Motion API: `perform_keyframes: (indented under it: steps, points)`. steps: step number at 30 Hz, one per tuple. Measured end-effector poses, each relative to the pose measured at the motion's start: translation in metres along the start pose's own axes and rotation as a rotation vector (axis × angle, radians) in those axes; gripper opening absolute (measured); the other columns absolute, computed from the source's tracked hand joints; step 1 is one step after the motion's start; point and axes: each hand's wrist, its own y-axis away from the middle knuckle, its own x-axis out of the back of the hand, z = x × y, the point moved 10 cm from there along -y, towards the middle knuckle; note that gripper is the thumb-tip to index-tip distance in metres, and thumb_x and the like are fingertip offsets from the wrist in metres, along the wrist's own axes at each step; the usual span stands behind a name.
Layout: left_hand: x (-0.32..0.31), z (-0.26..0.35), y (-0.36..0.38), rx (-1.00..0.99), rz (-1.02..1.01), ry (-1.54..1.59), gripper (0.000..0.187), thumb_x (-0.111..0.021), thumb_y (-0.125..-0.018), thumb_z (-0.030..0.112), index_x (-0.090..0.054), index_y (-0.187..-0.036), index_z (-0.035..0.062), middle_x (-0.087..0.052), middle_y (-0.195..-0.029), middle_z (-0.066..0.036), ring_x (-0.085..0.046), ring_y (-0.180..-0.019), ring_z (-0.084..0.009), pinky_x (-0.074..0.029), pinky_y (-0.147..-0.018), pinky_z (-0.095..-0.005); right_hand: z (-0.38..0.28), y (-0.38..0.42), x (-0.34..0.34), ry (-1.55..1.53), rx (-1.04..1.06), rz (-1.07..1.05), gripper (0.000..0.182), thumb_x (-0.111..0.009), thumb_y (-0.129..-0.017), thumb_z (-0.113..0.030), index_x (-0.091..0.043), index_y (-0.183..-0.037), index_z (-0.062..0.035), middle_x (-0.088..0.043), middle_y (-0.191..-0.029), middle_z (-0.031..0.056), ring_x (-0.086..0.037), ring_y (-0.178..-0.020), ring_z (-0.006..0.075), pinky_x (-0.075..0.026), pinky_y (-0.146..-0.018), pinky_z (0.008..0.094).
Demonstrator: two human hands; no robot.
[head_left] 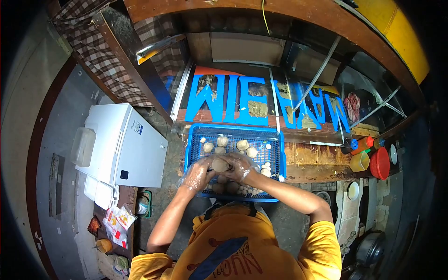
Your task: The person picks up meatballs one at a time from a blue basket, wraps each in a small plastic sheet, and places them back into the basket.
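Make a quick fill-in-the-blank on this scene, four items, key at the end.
1. The left hand and right hand are on the same ball, making ____ hands on it.
2. The plastic basket below them is ____ in colour.
3. The big white chest stands on the ____ side of the picture.
4. The bowl beside the yellow container is ____ in colour.

Missing words: two; blue; left; red.
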Motion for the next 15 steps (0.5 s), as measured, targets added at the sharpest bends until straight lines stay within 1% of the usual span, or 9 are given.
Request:
perform_keyframes:
  steps: [1,3,5,7,8,10,11,14,15]
  points:
    - [0.003,0.005,-0.004,0.022,-0.020,-0.012,0.053,-0.077,-0.089,0.010,-0.060,-0.138,0.0003,-0.068,-0.127,-0.027,-0.064,-0.119,-0.0468,-0.054,-0.097,-0.0496,-0.001,-0.001,0.006,0.006,0.002,0.004,0.060,-0.088,-0.078,-0.028,-0.070,-0.133,-0.0104,-0.074,-0.114,0.0159,-0.071,-0.105,0.0380,-0.058,-0.090,0.0474]
    - [0.008,0.013,-0.011,0.011,-0.003,0.006,0.052,-0.076,-0.090,0.010,-0.060,-0.138,-0.0009,-0.068,-0.128,-0.027,-0.064,-0.119,-0.0471,-0.054,-0.098,-0.0492,-0.006,-0.004,0.022,0.058,-0.015,0.052,0.061,-0.091,-0.078,-0.028,-0.070,-0.133,-0.0098,-0.074,-0.115,0.0150,-0.072,-0.104,0.0363,-0.058,-0.089,0.0452]
    - [0.012,0.020,-0.018,-0.001,0.012,0.025,0.052,-0.076,-0.090,0.010,-0.060,-0.138,-0.0020,-0.068,-0.128,-0.027,-0.064,-0.119,-0.0474,-0.054,-0.099,-0.0487,-0.013,-0.007,0.038,0.049,-0.031,0.060,0.061,-0.091,-0.078,-0.027,-0.070,-0.133,-0.0100,-0.074,-0.114,0.0149,-0.072,-0.104,0.0362,-0.059,-0.089,0.0454]
    - [0.021,0.030,-0.023,-0.060,0.085,0.062,0.058,-0.078,-0.088,0.009,-0.060,-0.143,0.0029,-0.069,-0.128,-0.026,-0.066,-0.120,-0.0441,-0.055,-0.100,-0.0467,-0.008,-0.009,0.046,0.035,-0.052,0.083,0.061,-0.092,-0.077,-0.025,-0.071,-0.132,-0.0100,-0.074,-0.113,0.0156,-0.072,-0.105,0.0358,-0.058,-0.089,0.0448]
    - [0.021,0.031,-0.027,-0.067,0.085,0.061,0.058,-0.078,-0.088,0.009,-0.060,-0.143,0.0029,-0.069,-0.128,-0.026,-0.066,-0.120,-0.0441,-0.055,-0.100,-0.0467,-0.007,-0.009,0.049,0.040,-0.051,0.088,0.061,-0.092,-0.077,-0.025,-0.071,-0.132,-0.0100,-0.074,-0.113,0.0156,-0.072,-0.105,0.0358,-0.058,-0.089,0.0448]
    - [0.025,0.036,-0.035,-0.107,0.123,0.058,0.061,-0.077,-0.088,0.005,-0.058,-0.146,0.0042,-0.068,-0.133,-0.025,-0.065,-0.124,-0.0423,-0.054,-0.103,-0.0456,-0.012,-0.013,0.064,0.009,-0.050,0.136,0.062,-0.093,-0.078,-0.022,-0.070,-0.135,-0.0127,-0.074,-0.114,0.0140,-0.073,-0.103,0.0325,-0.059,-0.087,0.0398]
    - [0.026,0.037,-0.039,-0.114,0.125,0.058,0.061,-0.077,-0.088,0.005,-0.058,-0.146,0.0042,-0.068,-0.133,-0.025,-0.065,-0.124,-0.0423,-0.054,-0.103,-0.0456,-0.012,-0.016,0.069,0.022,-0.041,0.135,0.060,-0.092,-0.079,-0.020,-0.071,-0.134,-0.0108,-0.073,-0.114,0.0140,-0.073,-0.103,0.0316,-0.059,-0.087,0.0386]
    - [0.038,0.050,-0.052,-0.146,0.141,0.085,0.065,-0.079,-0.087,0.005,-0.056,-0.148,0.0046,-0.066,-0.137,-0.024,-0.065,-0.125,-0.0415,-0.055,-0.103,-0.0457,-0.025,-0.024,0.093,0.009,-0.052,0.198,0.058,-0.092,-0.078,-0.020,-0.072,-0.132,-0.0082,-0.074,-0.116,0.0154,-0.073,-0.104,0.0329,-0.059,-0.088,0.0402]
    - [0.044,0.057,-0.055,-0.200,0.165,0.082,0.066,-0.080,-0.087,0.007,-0.056,-0.148,0.0049,-0.066,-0.138,-0.024,-0.065,-0.125,-0.0414,-0.055,-0.103,-0.0460,-0.031,-0.027,0.100,0.062,0.020,0.235,0.060,-0.092,-0.077,-0.019,-0.071,-0.132,-0.0063,-0.074,-0.118,0.0167,-0.072,-0.106,0.0347,-0.058,-0.091,0.0416]
